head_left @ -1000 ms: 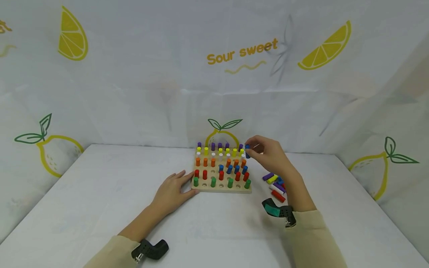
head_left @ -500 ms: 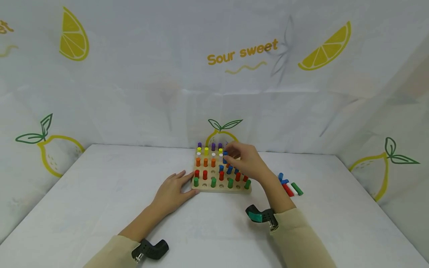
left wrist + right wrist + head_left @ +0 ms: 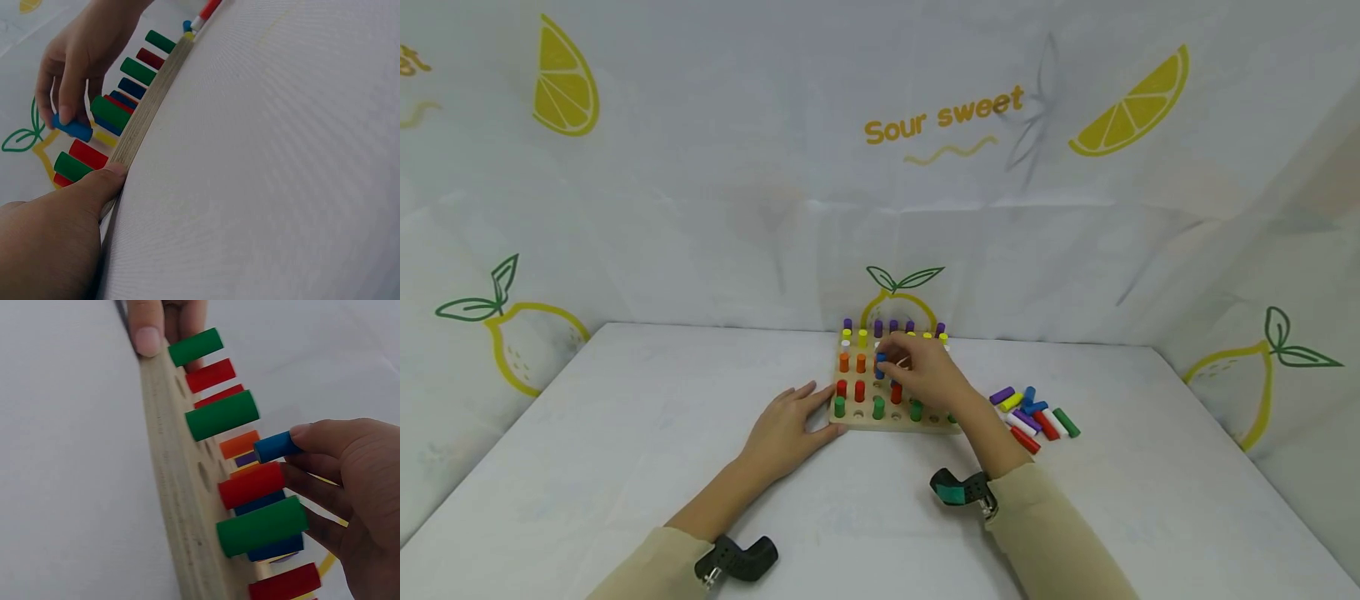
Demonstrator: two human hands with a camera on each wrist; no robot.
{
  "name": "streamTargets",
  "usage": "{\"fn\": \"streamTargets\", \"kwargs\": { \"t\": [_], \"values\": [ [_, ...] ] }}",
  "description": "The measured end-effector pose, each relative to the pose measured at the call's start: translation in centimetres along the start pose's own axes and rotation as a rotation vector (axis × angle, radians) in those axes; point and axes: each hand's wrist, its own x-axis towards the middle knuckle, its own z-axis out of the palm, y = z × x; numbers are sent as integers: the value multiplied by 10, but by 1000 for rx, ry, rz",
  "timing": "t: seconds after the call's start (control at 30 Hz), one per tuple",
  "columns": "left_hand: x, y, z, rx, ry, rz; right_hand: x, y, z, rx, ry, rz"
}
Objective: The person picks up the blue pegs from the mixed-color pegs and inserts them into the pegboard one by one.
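In the head view, my right hand [image 3: 928,371] pinches a blue peg [image 3: 880,367] over a wooden pegboard [image 3: 898,426]. The right wrist view shows that blue peg [image 3: 277,447] tilted between thumb and fingers, its lower end apart from the board's surface. Rows of purple, yellow, white, orange, blue, red and green pegs stand in the board, with several bare holes; the right hand hides part of them. My left hand [image 3: 782,433] lies at the board's left side, fingers spread. Its thumb [image 3: 112,175] touches the front edge near the corner in the left wrist view.
Right of the board, a loose heap of pegs lies on the white table [image 3: 625,467], among them a green peg [image 3: 1066,422] and a red peg [image 3: 1025,440]. A white cloth backdrop [image 3: 715,208] with lemon prints rises behind the table.
My right hand has carried the blue peg from beyond the board's back right corner leftward and nearer, over the middle rows. The left hand has stayed in place.
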Motion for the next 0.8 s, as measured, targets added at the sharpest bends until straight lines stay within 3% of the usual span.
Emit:
{"fn": "streamTargets", "kwargs": {
  "t": [0.37,0.8],
  "values": [
    [0,2,-1,15,8,17,-1,3,14,-155,-42,15],
    [0,1,0,11,-2,3,-1,1,17,-168,-28,86]
  ]
}}
